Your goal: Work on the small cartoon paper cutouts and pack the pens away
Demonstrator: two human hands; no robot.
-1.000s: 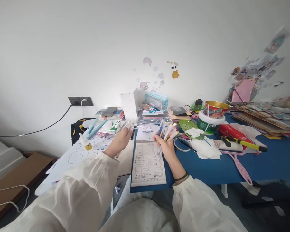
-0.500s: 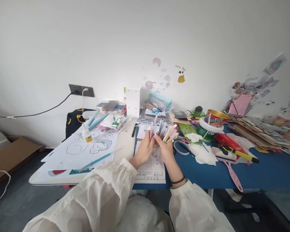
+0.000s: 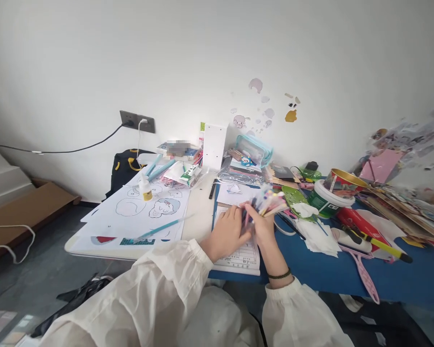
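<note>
Shifted lower since the earlier frame, the left hand (image 3: 229,232), its grip unclear, sits by the pens (image 3: 266,201) clamped in the right hand (image 3: 263,225), seemingly gathered but uneven, while a blue stick (image 3: 159,228) left of both lies loose.

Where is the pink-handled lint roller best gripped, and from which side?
I'd grip the lint roller midway along its pink handle, coming from the person's side of the blue table: the handle is long and slim, points that way and looks uncovered, while a yellow-and-black tool seems to overlap its white roll.
</note>
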